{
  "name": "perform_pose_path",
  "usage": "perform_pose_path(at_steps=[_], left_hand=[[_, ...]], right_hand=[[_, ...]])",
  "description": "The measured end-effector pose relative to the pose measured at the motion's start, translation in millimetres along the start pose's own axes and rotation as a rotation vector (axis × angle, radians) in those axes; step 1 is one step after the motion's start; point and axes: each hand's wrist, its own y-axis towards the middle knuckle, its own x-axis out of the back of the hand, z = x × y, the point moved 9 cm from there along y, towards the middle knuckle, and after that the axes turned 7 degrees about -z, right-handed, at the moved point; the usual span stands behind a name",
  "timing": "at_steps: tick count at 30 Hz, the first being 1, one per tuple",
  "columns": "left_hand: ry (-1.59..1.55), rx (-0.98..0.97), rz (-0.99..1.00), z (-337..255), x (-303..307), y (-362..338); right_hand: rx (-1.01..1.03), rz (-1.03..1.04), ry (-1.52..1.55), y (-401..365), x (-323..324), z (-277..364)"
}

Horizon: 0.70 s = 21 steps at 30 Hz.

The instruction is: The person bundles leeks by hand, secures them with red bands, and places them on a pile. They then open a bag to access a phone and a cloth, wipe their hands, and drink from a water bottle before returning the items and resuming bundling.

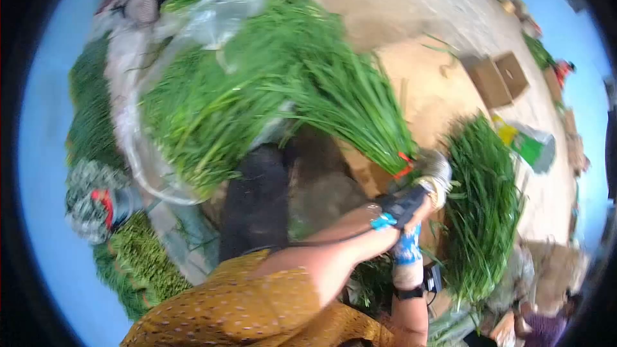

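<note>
My left hand (437, 168), in a greyish-white glove with a black strap at the wrist, is closed at the stem end of a bunch of chives (360, 106). A red band (403, 164) circles the stems there. My right hand (408, 247) wears a blue patterned glove; its fingers are hidden behind my left wrist. More loose chives (212, 103) spread over a clear plastic sheet (138, 148) to the left. Close by on the right lies another green heap (485, 218).
A tan board (427, 83) lies under the stems. Beyond it are an open cardboard box (498, 80) and a green-and-yellow bag (533, 144). Piles of greens (148, 257) line the left side, near a red-tied bundle (96, 202). Another person (546, 321) is at the lower right.
</note>
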Motion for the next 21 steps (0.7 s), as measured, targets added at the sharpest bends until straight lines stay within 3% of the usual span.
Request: perform_pose_path(at_steps=[2, 3, 5, 7, 9, 11, 13, 14, 17, 19, 21], left_hand=[[0.006, 0.0, 0.012, 3.2, 1.9, 0.3], [0.006, 0.004, 0.019, 6.4, 7.0, -2.3], [0.001, 0.01, 0.017, 8.5, 3.9, -2.1], [-0.013, 0.014, 0.002, 6.7, 7.5, -6.9], [-0.012, 0.027, -0.009, 12.0, 6.8, -11.2], [-0.02, 0.039, -0.017, 16.0, 8.1, -17.6], [-0.03, 0.046, -0.022, 17.5, 7.6, -21.8], [-0.035, 0.049, -0.025, 19.8, 8.2, -24.8], [-0.041, 0.061, -0.044, 28.8, 11.0, -28.0], [-0.053, 0.07, -0.068, 34.1, 11.0, -28.1], [-0.072, 0.081, -0.146, 46.5, 19.4, -30.1]], right_hand=[[-0.003, -0.043, -0.176, 2.3, 51.6, 26.0], [0.057, -0.158, -0.407, 7.8, 95.9, 58.1], [0.124, -0.675, 0.134, 16.3, 168.5, 75.3], [0.336, -0.554, -0.134, 60.0, 169.1, 134.9], [0.592, -0.272, -0.365, 100.5, 121.6, 193.1], [0.671, 0.065, -0.604, 139.9, 56.8, 166.9], [0.558, 0.268, -1.028, 170.1, 6.0, 126.1], [0.571, 0.164, -1.165, 184.7, -3.4, 107.3], [0.419, 0.174, -1.041, 197.0, 20.5, 108.8], [0.328, 0.099, -0.753, 209.6, 47.0, 80.6], [0.109, 0.101, -0.379, 220.7, 63.2, 29.7]])
